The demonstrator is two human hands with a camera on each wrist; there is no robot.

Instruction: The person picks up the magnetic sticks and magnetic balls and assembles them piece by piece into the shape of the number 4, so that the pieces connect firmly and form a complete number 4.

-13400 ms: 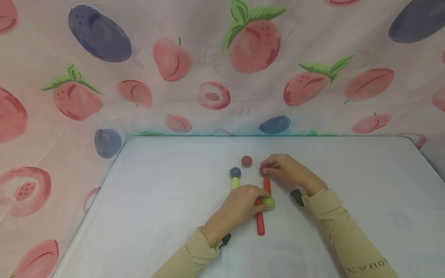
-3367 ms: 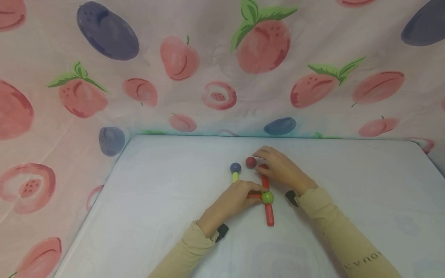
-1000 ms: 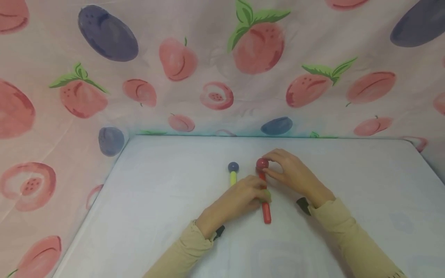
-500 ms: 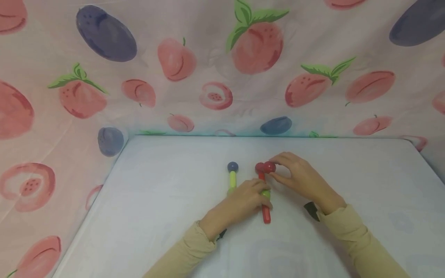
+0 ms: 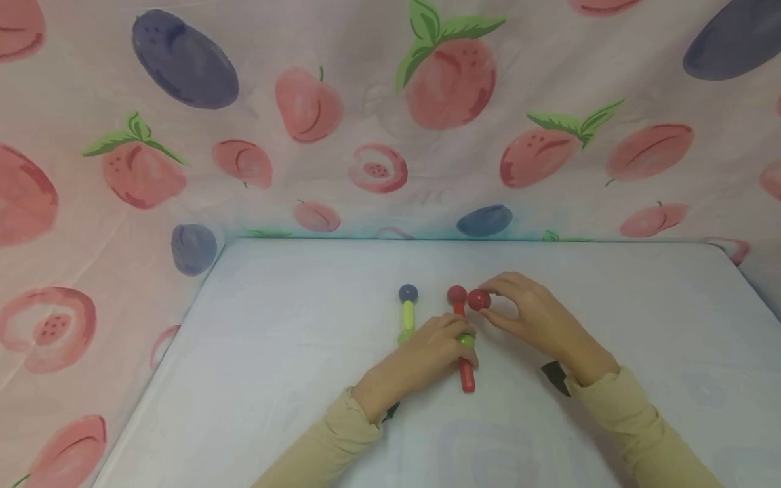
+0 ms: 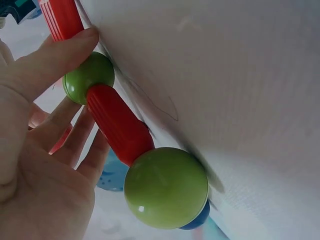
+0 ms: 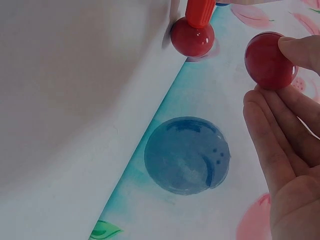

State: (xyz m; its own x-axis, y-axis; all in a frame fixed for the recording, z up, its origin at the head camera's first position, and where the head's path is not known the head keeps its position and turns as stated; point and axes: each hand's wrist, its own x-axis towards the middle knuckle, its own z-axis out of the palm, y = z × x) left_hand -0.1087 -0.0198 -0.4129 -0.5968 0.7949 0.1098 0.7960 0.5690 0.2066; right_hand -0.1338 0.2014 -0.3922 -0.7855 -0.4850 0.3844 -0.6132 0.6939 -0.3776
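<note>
My right hand (image 5: pixel 537 315) pinches a loose red ball (image 5: pixel 478 299) between thumb and fingertips; the right wrist view shows this ball (image 7: pixel 270 61) apart from another red ball (image 7: pixel 192 37). That other red ball (image 5: pixel 456 295) sits at the far end of a red stick (image 5: pixel 459 309). My left hand (image 5: pixel 430 352) holds the green ball (image 5: pixel 466 340) at the stick's near end, thumb on top. A second red stick (image 5: pixel 467 377) extends from it towards me. In the left wrist view another red stick (image 6: pixel 120 124) joins the held green ball (image 6: pixel 89 77) to a second green ball (image 6: pixel 166 188).
Left of the left hand, a yellow-green stick (image 5: pixel 408 315) links a blue ball (image 5: pixel 408 293) to the partly covered second green ball (image 5: pixel 405 336). All lie on a white table (image 5: pixel 293 318). Fruit-patterned cloth (image 5: pixel 378 102) hangs behind the table's far edge.
Between 3.4 and one second ago, my right hand picked up the loose red ball. Since then it has carried it right and slightly nearer, off the other red ball. My left hand stays at the green ball.
</note>
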